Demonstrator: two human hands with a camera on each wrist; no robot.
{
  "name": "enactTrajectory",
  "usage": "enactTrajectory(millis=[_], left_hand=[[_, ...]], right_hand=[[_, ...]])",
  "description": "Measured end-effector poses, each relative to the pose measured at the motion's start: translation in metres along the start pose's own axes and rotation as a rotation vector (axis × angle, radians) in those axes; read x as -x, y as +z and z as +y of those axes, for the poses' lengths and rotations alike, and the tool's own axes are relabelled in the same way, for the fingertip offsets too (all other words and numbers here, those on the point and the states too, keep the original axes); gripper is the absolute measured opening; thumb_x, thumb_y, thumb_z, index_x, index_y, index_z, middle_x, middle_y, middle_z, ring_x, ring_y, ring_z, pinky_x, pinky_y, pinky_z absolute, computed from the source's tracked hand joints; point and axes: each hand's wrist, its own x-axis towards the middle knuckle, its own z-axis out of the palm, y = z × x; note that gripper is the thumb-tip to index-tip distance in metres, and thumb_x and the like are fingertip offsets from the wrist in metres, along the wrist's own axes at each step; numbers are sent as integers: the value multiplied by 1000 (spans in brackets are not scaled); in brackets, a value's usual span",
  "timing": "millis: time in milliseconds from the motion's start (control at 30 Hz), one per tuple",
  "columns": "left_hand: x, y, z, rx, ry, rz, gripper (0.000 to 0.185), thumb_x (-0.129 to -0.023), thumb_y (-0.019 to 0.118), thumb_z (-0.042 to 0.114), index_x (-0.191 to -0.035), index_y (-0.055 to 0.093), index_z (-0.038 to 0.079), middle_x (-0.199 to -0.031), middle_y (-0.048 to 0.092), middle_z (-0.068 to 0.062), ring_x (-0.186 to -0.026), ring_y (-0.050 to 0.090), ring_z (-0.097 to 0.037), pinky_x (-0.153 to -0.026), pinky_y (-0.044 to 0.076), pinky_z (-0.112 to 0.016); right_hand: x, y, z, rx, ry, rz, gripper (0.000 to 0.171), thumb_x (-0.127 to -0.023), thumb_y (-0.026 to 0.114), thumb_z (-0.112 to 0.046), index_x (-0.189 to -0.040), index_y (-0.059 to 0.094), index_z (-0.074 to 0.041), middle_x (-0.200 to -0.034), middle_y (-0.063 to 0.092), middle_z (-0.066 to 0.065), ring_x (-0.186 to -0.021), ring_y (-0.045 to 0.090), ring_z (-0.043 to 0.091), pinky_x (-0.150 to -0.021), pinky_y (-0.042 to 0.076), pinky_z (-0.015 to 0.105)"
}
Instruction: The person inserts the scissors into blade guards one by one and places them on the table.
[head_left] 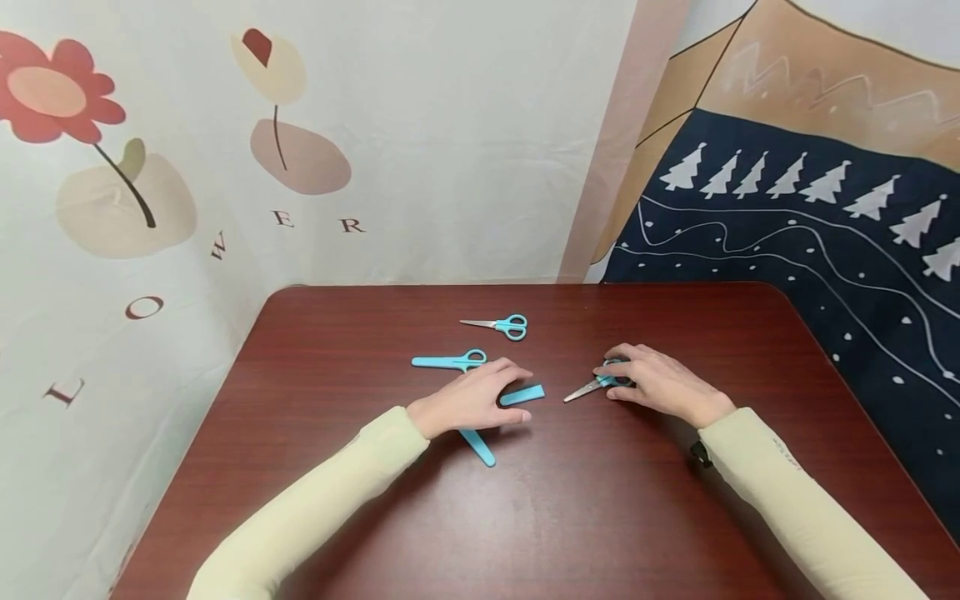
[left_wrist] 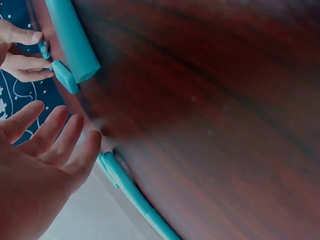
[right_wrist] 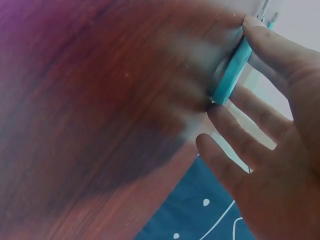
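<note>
Right hand (head_left: 660, 385) grips the scissors (head_left: 596, 385) by the handle, right of the loose sheath (head_left: 522, 395) on the counter (head_left: 600, 517). Left hand (head_left: 472, 400) open over that sheath. Scissors likely light, stiff, pointed: hold by handle.

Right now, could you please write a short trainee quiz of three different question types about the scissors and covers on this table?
1. True or false: the right hand touches bare-bladed scissors.
2. How many scissors lie on the table?
3. What is the left hand over? A) blue covers B) a cup

Key:
1. True.
2. Three; the sheathed scissors wear a cover, the far scissors do not.
3. A.
</note>
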Motion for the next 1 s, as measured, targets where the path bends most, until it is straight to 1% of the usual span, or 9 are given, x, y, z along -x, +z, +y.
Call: enactTrajectory(millis=[133,300,433,567,700,900,1000], left_hand=[[-6,1,-2,17,-6,-15,63,-93,76,46,-143,60,11,-135,61,-3,-115,59,-14,-97,49,-31],[-13,1,-3,-15,-19,-35,57,-91,80,40,-136,65,8,-128,63,-6,-108,59,-18,-93,49,-33],[-17,1,-2,-41,-23,-54,52,-89,83,38,-130,69,8,-123,61,-6,-104,57,-20,-89,48,-34],[-21,1,-2,-49,-8,-60,45,-88,85,35,-123,73,10,-120,60,-6,-104,57,-21,-90,47,-34],[-24,1,-3,-14,1,-63,41,-86,87,30,-120,75,9,-119,60,-6,-104,59,-21,-92,48,-34],[-29,2,-3,50,-11,-94,39,-86,87,22,-120,74,11,-113,60,-2,-101,61,-18,-89,50,-29],[-30,3,-3,72,-10,-108,36,-86,87,18,-118,74,12,-110,61,-1,-99,60,-17,-87,50,-28]], right_hand=[[1,0,0,-27,18,1,39,-91,82,-24,-128,75,-15,-126,63,9,-112,59,27,-92,54,47],[2,-2,0,-49,12,4,35,-89,84,-19,-123,77,-13,-119,64,6,-105,60,23,-88,55,41],[2,-3,1,-62,14,-1,34,-88,85,-16,-121,77,-12,-117,64,5,-102,60,21,-86,56,39],[2,-4,1,-75,21,-3,34,-88,85,-16,-121,77,-12,-117,64,6,-102,59,22,-86,56,39],[3,-4,2,-82,15,5,34,-88,85,-14,-120,77,-11,-118,64,7,-103,60,24,-87,56,41],[3,-5,3,-97,6,5,33,-88,84,-12,-120,77,-10,-118,64,8,-105,61,25,-88,56,42],[3,-5,3,-103,8,6,32,-88,84,-12,-120,77,-11,-118,64,7,-105,61,25,-88,56,42]])
